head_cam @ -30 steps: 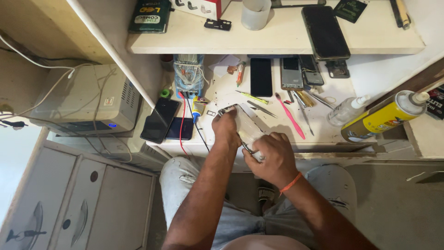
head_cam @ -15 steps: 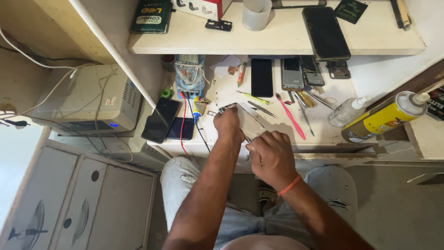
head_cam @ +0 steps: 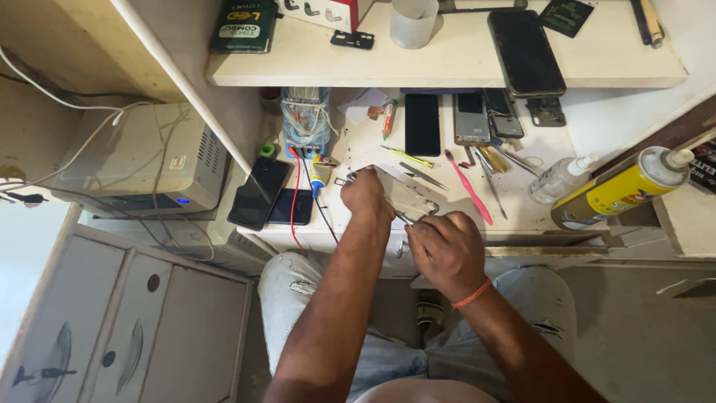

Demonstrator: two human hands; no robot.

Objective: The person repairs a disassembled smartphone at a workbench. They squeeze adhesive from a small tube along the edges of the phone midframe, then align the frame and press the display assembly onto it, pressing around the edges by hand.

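I see the left hand gripping a phone tilted at the near edge of the surface, steadying it while the right hand, closed around a thin metal tool, works its near edge.

A: State the position of the left hand.

B: The left forearm extends upward from the lower centre of the view. The wrist is straight. The hand shows its back to the camera, and the fingers are curled downward and closed in a grip.

A: State the position of the right hand.

B: The right forearm enters from the lower right and angles up and to the left. The hand sits just below and to the right of the left hand, close to it. The knuckles face the camera, and the fingers are bunched together in a pinch toward the left hand
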